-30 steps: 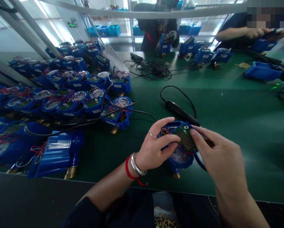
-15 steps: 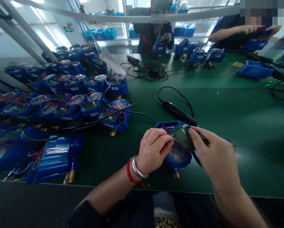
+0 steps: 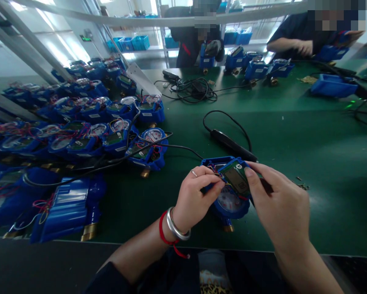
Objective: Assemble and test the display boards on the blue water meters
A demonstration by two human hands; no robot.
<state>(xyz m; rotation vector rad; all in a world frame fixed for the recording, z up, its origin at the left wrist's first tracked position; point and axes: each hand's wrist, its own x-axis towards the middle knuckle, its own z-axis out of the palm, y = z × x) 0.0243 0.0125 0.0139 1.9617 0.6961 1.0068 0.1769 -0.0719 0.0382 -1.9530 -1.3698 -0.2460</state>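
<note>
A blue water meter (image 3: 232,206) with a round dial and a brass end lies in front of me at the table's near side. Over it, my right hand (image 3: 278,196) grips a green circuit board with a grey display (image 3: 236,179) by its right edge, thumb on top. My left hand (image 3: 198,194), wearing a ring and a bangle, pinches thin coloured wires (image 3: 222,176) at the board's left edge. The fingertips hide where these wires end. Behind the board, part of the meter's open blue housing (image 3: 220,160) shows.
Rows of opened blue meters (image 3: 88,139) fill the left side. A black handheld tool (image 3: 232,145) with a cable lies just beyond my hands. Small screws (image 3: 303,186) lie to the right. Tangled cables (image 3: 198,87), a blue bin (image 3: 333,85) and two people are across the table.
The board has turned slightly and its display faces up more. My left hand has shifted a little left and down along the wires. A co-worker's hand at the far right has moved left.
</note>
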